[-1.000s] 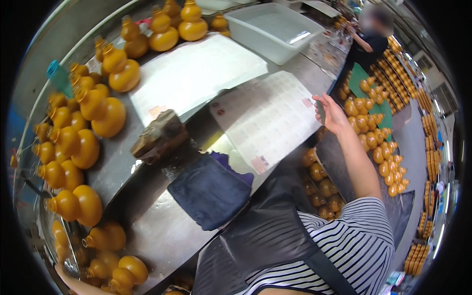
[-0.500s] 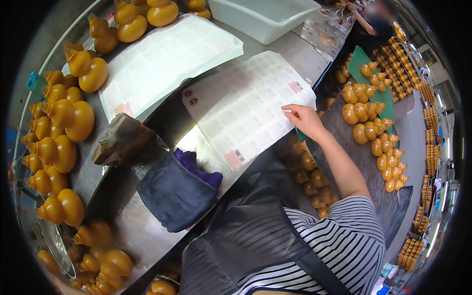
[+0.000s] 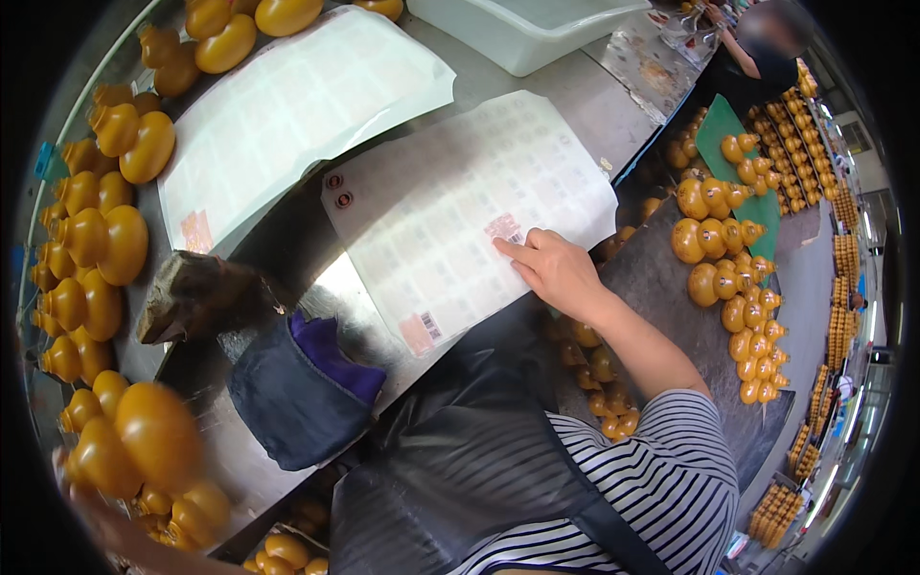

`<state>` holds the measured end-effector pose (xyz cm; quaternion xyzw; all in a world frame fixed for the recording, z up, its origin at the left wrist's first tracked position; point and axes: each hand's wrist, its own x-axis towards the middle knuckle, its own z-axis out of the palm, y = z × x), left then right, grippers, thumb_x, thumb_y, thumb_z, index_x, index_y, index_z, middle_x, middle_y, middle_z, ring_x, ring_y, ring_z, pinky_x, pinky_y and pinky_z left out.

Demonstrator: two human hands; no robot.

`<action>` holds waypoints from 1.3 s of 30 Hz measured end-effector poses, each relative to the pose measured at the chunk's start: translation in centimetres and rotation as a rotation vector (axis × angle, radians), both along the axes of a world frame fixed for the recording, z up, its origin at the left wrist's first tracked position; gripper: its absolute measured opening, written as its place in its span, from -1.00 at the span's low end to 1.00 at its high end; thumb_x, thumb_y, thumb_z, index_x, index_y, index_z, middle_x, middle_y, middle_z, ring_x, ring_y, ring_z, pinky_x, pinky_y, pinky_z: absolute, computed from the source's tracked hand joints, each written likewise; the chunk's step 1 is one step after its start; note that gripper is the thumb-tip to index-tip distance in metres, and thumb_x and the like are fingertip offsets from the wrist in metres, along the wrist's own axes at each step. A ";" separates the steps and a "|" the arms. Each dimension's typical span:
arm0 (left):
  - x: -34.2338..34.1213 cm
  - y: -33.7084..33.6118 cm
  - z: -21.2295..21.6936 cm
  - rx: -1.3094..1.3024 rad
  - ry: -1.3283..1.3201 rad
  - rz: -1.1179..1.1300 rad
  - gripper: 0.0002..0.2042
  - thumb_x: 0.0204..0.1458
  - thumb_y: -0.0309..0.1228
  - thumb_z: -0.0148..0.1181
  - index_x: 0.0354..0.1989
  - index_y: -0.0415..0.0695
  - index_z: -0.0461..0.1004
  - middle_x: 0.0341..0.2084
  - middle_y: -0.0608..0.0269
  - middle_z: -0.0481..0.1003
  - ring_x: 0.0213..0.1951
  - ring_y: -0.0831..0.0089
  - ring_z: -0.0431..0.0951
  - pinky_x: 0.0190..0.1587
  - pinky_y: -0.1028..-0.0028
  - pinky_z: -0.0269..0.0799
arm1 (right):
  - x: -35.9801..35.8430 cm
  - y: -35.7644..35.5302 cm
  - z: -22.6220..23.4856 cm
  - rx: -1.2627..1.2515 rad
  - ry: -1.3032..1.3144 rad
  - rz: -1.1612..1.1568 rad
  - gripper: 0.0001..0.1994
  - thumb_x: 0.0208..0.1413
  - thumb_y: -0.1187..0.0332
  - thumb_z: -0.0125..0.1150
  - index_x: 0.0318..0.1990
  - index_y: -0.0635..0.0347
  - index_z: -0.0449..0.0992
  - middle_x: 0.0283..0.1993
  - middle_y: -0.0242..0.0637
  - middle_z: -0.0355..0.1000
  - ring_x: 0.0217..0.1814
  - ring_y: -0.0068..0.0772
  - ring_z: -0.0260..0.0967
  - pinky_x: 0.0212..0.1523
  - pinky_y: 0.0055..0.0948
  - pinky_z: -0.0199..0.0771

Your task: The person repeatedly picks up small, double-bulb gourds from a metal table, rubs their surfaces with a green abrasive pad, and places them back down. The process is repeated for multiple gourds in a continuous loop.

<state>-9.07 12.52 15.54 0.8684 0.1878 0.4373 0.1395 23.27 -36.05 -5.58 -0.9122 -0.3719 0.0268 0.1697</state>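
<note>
My right hand (image 3: 561, 273) is over a white sheet of labels (image 3: 431, 211). Its fingers pinch a small pink label with a barcode (image 3: 503, 228), just above the sheet's surface. At the lower left, my left hand (image 3: 73, 471) is dim and partly hidden at the picture's rim. It grips a glossy orange-brown gourd (image 3: 158, 436) by the narrow end, lifted above other gourds (image 3: 196, 513). A second white sheet (image 3: 297, 115) lies farther back on the metal bench.
A dark blue cloth bag with purple lining (image 3: 302, 393) and a rough wooden block (image 3: 187, 297) sit near the sheets. Gourds (image 3: 91, 235) line the left edge. A white plastic tub (image 3: 522, 34) stands behind. Gourds (image 3: 714, 240) cover the right bench; another person (image 3: 762, 57) works beyond.
The pink label has come off the sheet's far right corner and moved left with my right hand. My left hand has come into view with a gourd. The whole view has shifted slightly.
</note>
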 end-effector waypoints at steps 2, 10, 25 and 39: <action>2.6 -1.9 -2.7 -0.239 0.124 -0.063 -0.66 0.33 -0.32 -0.17 0.09 -0.27 0.41 0.03 0.08 0.49 0.07 0.29 0.48 0.09 0.38 0.36 | 0.0 0.0 -0.7 0.003 -0.121 -0.028 -0.63 0.03 0.38 0.21 0.04 -0.09 0.54 -0.41 -0.35 0.28 -0.32 -0.28 0.34 -0.43 -0.30 0.42; 13.6 -0.3 -8.0 -0.125 0.578 -0.294 -0.79 0.26 -0.48 -0.03 -0.06 -0.37 0.39 -0.03 0.14 0.37 0.04 0.38 0.38 0.14 0.53 0.20 | -2.9 -4.9 -1.9 0.112 -0.333 0.033 -0.58 -0.18 0.36 0.42 -0.04 -0.05 0.61 -0.49 -0.48 0.27 -0.42 -0.48 0.27 -0.49 -0.52 0.37; 6.4 -13.9 -12.2 -0.215 0.275 -0.323 -0.07 -0.54 -0.17 0.60 0.18 0.00 0.28 0.16 0.03 0.13 0.25 0.00 0.13 0.25 0.09 0.18 | -4.2 0.5 3.5 0.490 0.616 -0.214 -0.96 0.00 0.55 0.31 -0.41 0.34 0.58 -0.59 -0.48 0.37 -0.50 -0.66 0.24 -0.46 -0.61 0.23; 6.5 -13.9 -13.9 -0.348 0.205 -0.256 -0.10 -0.52 -0.67 0.45 0.21 -0.07 0.25 0.08 0.06 0.23 0.15 0.04 0.26 0.18 0.23 0.29 | -8.7 16.5 11.8 0.600 0.118 0.273 -0.83 -0.11 0.62 0.33 -0.32 0.22 0.66 -0.56 -0.39 0.38 -0.52 -0.53 0.22 -0.46 -0.58 0.21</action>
